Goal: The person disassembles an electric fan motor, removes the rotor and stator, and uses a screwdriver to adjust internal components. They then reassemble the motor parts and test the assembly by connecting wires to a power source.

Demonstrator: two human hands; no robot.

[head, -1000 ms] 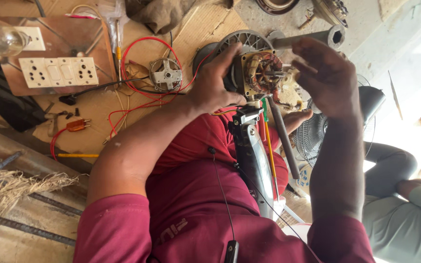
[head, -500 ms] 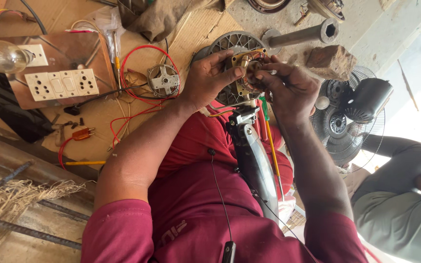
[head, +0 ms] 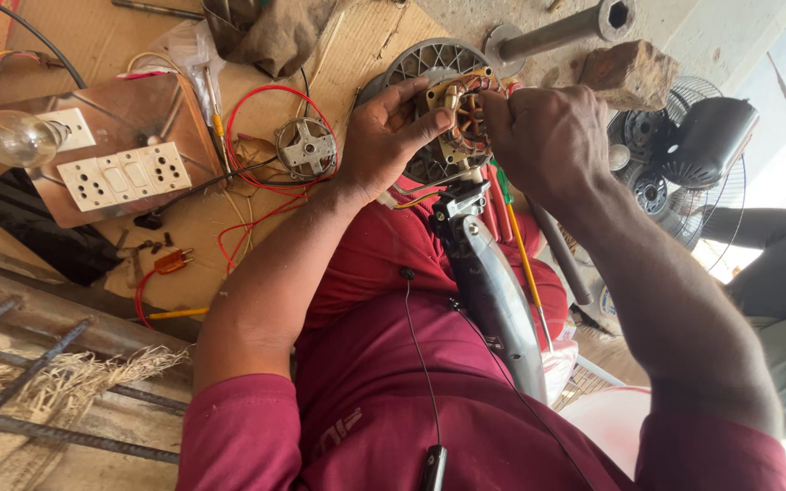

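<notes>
Copper-wound fan motor (head: 462, 118) gripped by both hands.
Left hand (head: 391, 136) fingers clamp its nine o'clock side; right hand (head: 543, 136) fingers close on its three o'clock side.

A bulb (head: 15, 138), switchboard (head: 125, 177) and brick (head: 629, 75) lie around.

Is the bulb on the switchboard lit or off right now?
Off, as far as shows: the clear bulb beside the white switches shows no glow. Daylight is bright, so a faint glow cannot be ruled out.
</notes>
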